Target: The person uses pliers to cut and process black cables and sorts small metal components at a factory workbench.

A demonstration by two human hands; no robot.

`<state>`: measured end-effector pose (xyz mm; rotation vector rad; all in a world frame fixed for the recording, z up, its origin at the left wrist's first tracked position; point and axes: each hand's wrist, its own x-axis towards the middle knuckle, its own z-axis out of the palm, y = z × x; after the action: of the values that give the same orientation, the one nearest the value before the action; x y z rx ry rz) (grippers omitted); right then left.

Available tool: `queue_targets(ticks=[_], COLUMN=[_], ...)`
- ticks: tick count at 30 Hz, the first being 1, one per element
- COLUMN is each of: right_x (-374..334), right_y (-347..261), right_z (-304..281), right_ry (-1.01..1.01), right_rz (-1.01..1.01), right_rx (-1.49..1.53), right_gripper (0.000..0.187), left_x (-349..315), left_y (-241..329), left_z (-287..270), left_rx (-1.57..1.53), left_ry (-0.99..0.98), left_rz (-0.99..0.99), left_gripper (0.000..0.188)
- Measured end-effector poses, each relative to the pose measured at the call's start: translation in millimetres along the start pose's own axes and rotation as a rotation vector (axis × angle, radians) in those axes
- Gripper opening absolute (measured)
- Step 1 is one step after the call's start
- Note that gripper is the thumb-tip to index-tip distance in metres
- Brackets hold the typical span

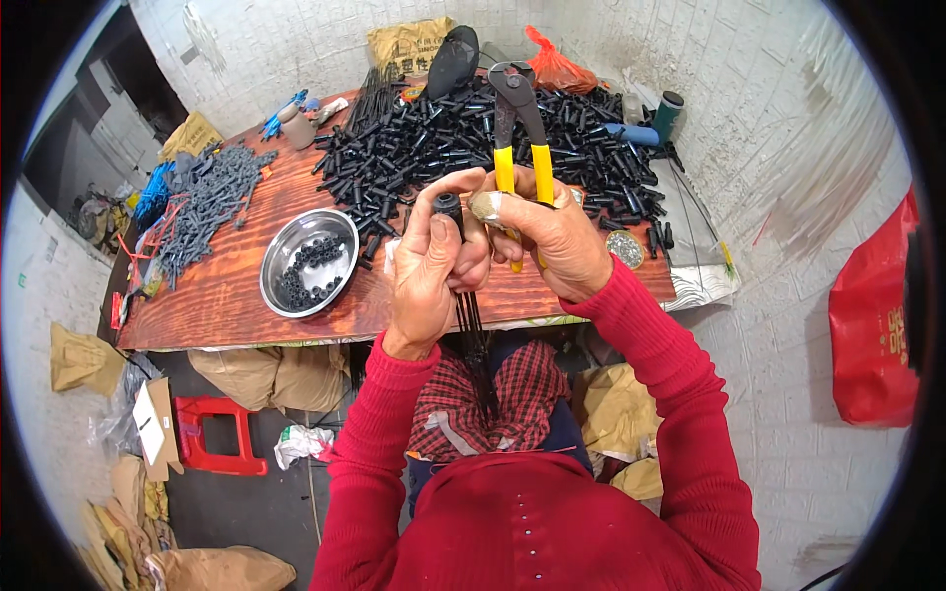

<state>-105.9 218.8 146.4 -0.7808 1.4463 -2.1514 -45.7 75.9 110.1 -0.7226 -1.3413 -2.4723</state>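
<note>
My right hand point(562, 241) is closed around the yellow handles of a pair of cable cutters point(517, 108), whose dark jaws point away from me. Its thumb is wrapped in pale tape. Close beside it, my left hand point(429, 271) is closed on a short black cylindrical part point(448, 205). Several thin black rods point(473, 345) hang from between the hands down over my lap; their upper ends are hidden by my fingers. Beyond the hands, a large pile of black tubular parts point(414, 148) covers the table.
On the wooden table point(207, 315), a steel bowl point(286, 300) holds small black rings. Grey parts point(212, 202) are heaped at the left. Right of my hand sits a dish of tiny shiny pieces point(624, 248). A red stool point(222, 463) and sacks point(266, 376) lie below.
</note>
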Motion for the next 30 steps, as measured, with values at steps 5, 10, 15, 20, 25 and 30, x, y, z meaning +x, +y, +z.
queue_targets(ticks=[5, 10, 15, 20, 25, 30], right_x=[0.3, -2.9, -4.2, -3.6, -4.5, -5.0], right_y=[0.2, -4.1, -5.1, -4.8, -4.7, -20.0], right_z=[1.2, 3.9, 3.8, 4.7, 9.8, 6.8], right_ry=[-0.003, 0.02, 0.014, 0.031, 0.099, -0.006], right_rz=[-0.01, -0.009, -0.01, -0.036, -0.201, -0.226], right_rx=[-0.01, -0.036, -0.054, -0.09, -0.275, -0.402], right_gripper=[0.016, 0.016, 0.018, 0.018, 0.018, 0.023], left_x=[-0.7, 0.0, 0.9, 1.0, 1.4, -0.1], left_y=[1.1, -1.2, 0.1, 0.5, 0.6, 1.0], left_z=[1.5, 1.2, 5.2, 3.3, 4.0, -3.7], left_rx=[0.015, 0.038, 0.068, 0.06, 0.166, 0.037], left_ry=[-0.004, 0.02, 0.046, 0.029, 0.096, 0.037], left_rz=[0.0, 0.0, -0.019, -0.006, -0.006, -0.027], left_gripper=[0.048, 0.047, 0.049, 0.045, 0.049, 0.056])
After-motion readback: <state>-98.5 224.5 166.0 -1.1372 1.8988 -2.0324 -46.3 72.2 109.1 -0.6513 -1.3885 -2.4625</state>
